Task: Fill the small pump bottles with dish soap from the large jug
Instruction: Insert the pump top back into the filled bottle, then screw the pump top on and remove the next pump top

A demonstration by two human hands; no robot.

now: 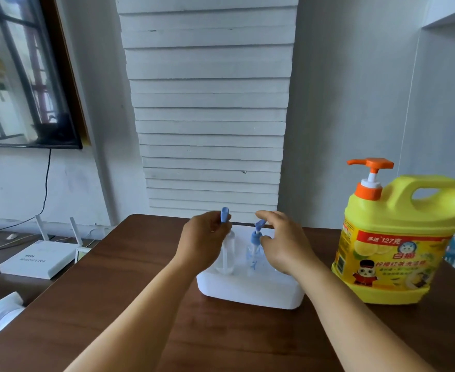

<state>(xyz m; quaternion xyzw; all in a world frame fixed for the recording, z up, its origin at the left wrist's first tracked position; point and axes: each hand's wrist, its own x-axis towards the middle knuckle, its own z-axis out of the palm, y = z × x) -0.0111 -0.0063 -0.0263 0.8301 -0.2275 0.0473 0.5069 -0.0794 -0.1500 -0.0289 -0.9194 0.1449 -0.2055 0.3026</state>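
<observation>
Where white slats (210, 103) rise, a brown table (129, 291) stands.

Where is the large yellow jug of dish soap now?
In the head view the yellow jug stands upright on the right side of the brown table, apart from the white tray and beyond the right hand.
</observation>
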